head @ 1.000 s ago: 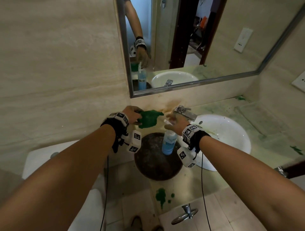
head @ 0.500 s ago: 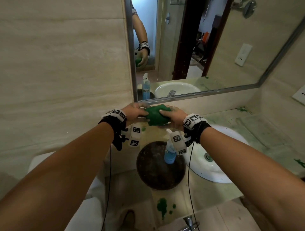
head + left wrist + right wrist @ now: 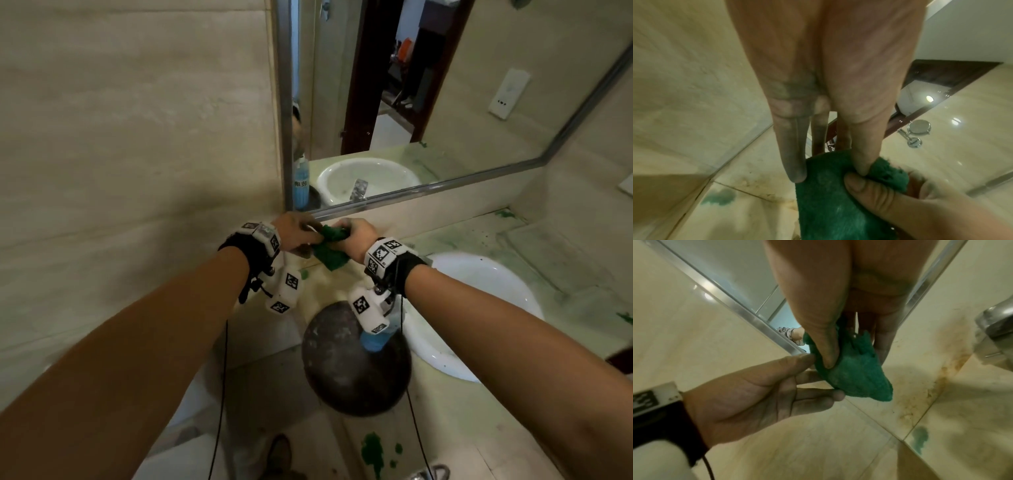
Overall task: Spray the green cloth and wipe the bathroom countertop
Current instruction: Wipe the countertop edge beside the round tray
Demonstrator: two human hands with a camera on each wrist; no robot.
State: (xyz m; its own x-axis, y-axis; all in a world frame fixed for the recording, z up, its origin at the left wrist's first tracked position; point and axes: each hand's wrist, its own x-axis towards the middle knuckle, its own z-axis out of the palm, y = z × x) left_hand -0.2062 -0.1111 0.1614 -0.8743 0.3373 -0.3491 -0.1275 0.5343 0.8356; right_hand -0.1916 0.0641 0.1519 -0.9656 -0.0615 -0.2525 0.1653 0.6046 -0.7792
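Note:
Both my hands hold the green cloth (image 3: 330, 255) up in front of the mirror's lower left corner, above the beige countertop (image 3: 534, 240). My left hand (image 3: 301, 236) pinches its left edge between thumb and fingers. My right hand (image 3: 354, 234) grips its top, thumb pressed into the fabric. In the left wrist view my left hand (image 3: 829, 173) pinches the cloth (image 3: 824, 203), which hangs down. The right wrist view shows my right hand (image 3: 855, 360) with the cloth (image 3: 859, 382) drooping to a point. The blue spray bottle (image 3: 375, 341) stands below my right wrist, partly hidden.
A dark round basin (image 3: 356, 373) sits under the bottle. A white sink (image 3: 486, 301) lies to the right with a chrome faucet (image 3: 995, 331). The mirror (image 3: 445, 102) hangs behind. Green stains (image 3: 371, 448) mark the counter's near edge.
A second ago my right hand was on the spray bottle and my left held the cloth alone. My right hand came over to the cloth; the bunched cloth now hangs looser.

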